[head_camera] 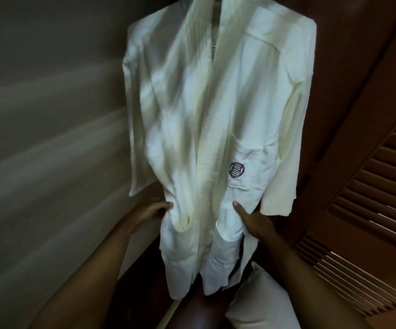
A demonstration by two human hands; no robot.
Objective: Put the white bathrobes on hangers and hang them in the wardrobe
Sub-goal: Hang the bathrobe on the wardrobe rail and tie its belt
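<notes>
The white bathrobe (216, 115) hung upright from a barely visible hanger (214, 32) inside the wardrobe, between the pale left wall (49, 115) and the louvred door (370, 198).

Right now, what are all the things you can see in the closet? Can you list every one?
bathrobe: one, white, hanging in the middle; its top runs out of view, so the hanger barely shows.
logo: one, dark, wavy lines in a ring, on the robe's chest pocket.
louvred door: one, brown wood with slats, on the right.
wall: one, pale grey, blurred, on the left.
white cloth: one pile, low down under the robe; cannot tell what it is.
left hand: one, grips the robe's left front edge.
right hand: one, holds the robe's right front below the pocket, thumb on the cloth.
</notes>
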